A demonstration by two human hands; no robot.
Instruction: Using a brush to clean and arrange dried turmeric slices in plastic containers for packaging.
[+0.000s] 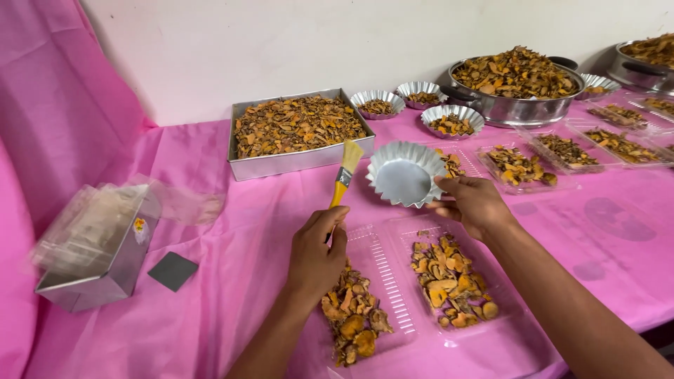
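Pink cloth-covered table [210, 295] set against a plain white wall [281, 42], with a pink drape hanging at the left. Item in hand: small fluted round metal mould [403, 175], empty and tilted with its shiny inside facing the camera, held up above the table near the centre; the right hand [474, 203] pinches its right rim between thumb and fingers. Left hand [316, 256] is closed in a fist around the yellow handle of a flat pale-bristled pastry brush [343, 175], bristles upward and standing just beside the mould's left rim. Below the hands: open clear plastic clamshell container [393, 288], both halves carrying heaps of dried orange-brown slices. Behind the mould: rectangular metal baking tray [281, 165] filled with the same dried slices. To its right: three fluted metal moulds [421, 95], each with a small portion of slices, and a large round steel pan [516, 109] heaped full. Right side of the table: several clear plastic trays [562, 151] bearing portions of slices, and a second steel pan at the far right edge, partly cut off. Left side: open rectangular metal tin [105, 274] holding a stack of clear plastic containers, blurred; a small dark grey square piece [173, 271] lies flat on the cloth just beside it.
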